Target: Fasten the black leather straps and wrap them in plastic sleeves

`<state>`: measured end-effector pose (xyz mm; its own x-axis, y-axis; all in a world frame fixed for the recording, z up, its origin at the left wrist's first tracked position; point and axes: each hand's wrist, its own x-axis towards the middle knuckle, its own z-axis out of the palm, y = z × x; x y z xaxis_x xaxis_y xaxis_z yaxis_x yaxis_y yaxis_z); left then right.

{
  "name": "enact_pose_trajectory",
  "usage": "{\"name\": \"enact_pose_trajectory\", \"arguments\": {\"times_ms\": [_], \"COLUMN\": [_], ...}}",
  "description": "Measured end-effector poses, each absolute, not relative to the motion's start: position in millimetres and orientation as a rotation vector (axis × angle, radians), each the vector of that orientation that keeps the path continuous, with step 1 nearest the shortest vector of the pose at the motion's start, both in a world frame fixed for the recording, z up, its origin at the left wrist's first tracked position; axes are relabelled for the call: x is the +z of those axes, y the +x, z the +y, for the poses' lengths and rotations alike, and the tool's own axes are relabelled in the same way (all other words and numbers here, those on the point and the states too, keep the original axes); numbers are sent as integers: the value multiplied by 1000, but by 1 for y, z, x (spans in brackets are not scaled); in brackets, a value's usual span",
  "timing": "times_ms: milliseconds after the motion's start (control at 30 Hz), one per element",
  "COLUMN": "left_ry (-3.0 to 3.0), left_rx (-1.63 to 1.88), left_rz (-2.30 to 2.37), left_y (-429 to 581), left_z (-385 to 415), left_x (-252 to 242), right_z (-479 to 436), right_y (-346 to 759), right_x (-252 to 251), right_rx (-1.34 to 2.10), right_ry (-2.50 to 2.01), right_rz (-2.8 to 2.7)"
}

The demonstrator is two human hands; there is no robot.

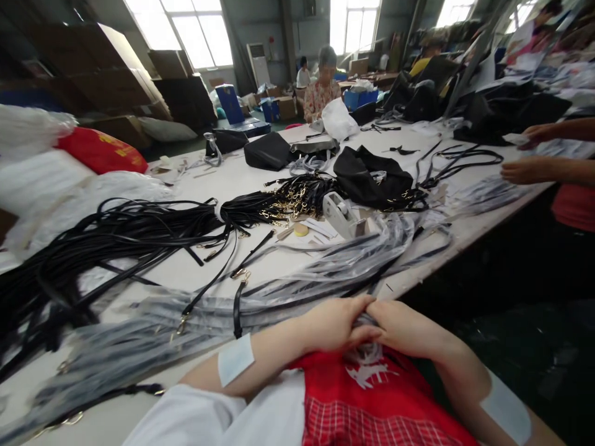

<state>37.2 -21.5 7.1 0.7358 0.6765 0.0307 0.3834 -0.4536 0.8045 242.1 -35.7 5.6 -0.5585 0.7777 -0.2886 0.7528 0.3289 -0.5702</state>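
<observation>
Grey film under the fingertips: left hand point(332, 322) and right hand point(404, 327) are curled shut with their tips meeting, clamped on the near end of the bundle of grey plastic-sleeved straps point(288, 294) at the edge of the white worktable point(260, 179), just above a red checked apron point(372, 409). The bundle fans away to the left.

- One loose black strap with a gold clip point(238, 310) lies across it. Likely to snag and drag if the bundle shifts.
- The film looks slick, so sleeves could slide out of the pinch or spill off the edge.
- The white tape dispenser point(341, 214) sits near the far side and may get tugged.
- The tangled heap of black leather straps point(139, 241) crowds the bundle, so the two could get mixed.
</observation>
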Motion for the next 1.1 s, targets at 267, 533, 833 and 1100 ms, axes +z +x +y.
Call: {"name": "enact_pose_trajectory", "arguments": {"times_ms": [267, 533, 833, 1100], "left_ry": [1786, 1894, 1211, 1463], "left_rx": [863, 649, 995, 805], "left_rz": [1143, 975, 1226, 1159], "left_y": [28, 21, 16, -9], "left_z": [-68, -55, -54, -41], "left_x": [-40, -25, -54, -46], "right_z": [-54, -36, -23, -13], "right_y": [233, 216, 208, 197], "right_x": [-33, -34, -43, -39], "right_rx": [1602, 1805, 1623, 1679], "right_ry": [-1115, -998, -1116, -998], "right_rz": [-2040, -2077, -2136, -2361]}}
